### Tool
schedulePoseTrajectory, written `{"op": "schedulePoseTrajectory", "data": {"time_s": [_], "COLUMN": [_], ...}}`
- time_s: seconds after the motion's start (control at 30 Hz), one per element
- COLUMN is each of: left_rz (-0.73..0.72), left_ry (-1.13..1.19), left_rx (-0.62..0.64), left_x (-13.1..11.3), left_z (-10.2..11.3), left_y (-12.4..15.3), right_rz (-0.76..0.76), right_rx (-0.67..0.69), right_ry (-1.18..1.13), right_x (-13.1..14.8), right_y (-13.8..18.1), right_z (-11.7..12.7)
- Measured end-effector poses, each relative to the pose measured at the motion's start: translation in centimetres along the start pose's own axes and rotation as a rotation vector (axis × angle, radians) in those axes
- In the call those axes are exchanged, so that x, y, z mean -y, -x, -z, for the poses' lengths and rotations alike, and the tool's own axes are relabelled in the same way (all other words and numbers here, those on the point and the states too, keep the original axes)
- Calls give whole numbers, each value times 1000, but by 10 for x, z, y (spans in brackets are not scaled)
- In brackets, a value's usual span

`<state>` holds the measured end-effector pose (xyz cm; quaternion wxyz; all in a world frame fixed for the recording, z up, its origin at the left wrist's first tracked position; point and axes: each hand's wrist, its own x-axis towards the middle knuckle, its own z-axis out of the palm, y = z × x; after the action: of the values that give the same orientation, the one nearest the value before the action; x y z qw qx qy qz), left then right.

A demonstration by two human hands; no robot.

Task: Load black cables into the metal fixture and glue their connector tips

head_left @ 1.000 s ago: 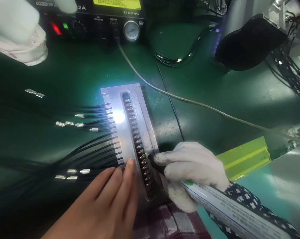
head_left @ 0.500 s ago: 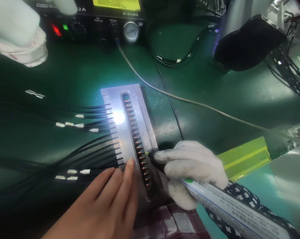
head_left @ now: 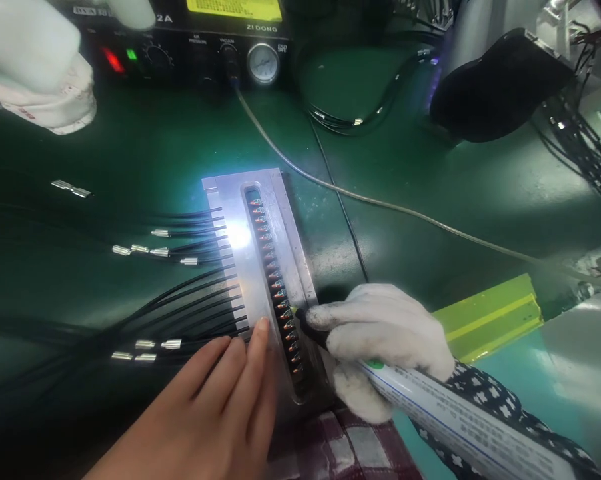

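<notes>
A metal fixture plate [head_left: 253, 267] lies on the green mat, its long slot holding a row of small red-tipped cable ends [head_left: 275, 287]. Black cables [head_left: 180, 300] with silver ferrules run into its comb edge from the left. My bare left hand [head_left: 215, 407] lies flat with fingers stretched out, fingertips pressing the plate's lower left part. My gloved right hand [head_left: 380, 337] is closed on a white dispensing syringe [head_left: 445, 417]; its yellow-green tip touches the row about two thirds of the way down.
A dispenser controller [head_left: 190, 40] with a gauge, knobs and lit lamps stands at the back; a thin hose [head_left: 380, 203] runs from it across the mat. A yellow-green block [head_left: 490, 317] lies right of my glove. A white cloth [head_left: 35, 73] sits back left, a black object [head_left: 495, 87] back right.
The syringe tip and my right hand shifted very slightly along the row. My left hand has stayed put.
</notes>
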<state>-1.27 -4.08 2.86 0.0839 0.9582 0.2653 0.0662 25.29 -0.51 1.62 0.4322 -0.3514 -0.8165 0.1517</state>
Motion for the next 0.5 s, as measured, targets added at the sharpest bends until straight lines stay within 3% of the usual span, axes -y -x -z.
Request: {"op": "schedulePoseTrajectory", "data": {"time_s": [0.23,0.5], "left_rz": [29,29], "left_ry": [13,11], "left_rx": [42,48], "left_x": [-1,0], "left_z": [-4,-3], "left_y": [7,8], "right_rz": [-38,-55], "right_rx": [139,88], "right_ry": [42,42], "right_x": [-5,10], "right_y": [14,-3], "right_z": [-1,6]}}
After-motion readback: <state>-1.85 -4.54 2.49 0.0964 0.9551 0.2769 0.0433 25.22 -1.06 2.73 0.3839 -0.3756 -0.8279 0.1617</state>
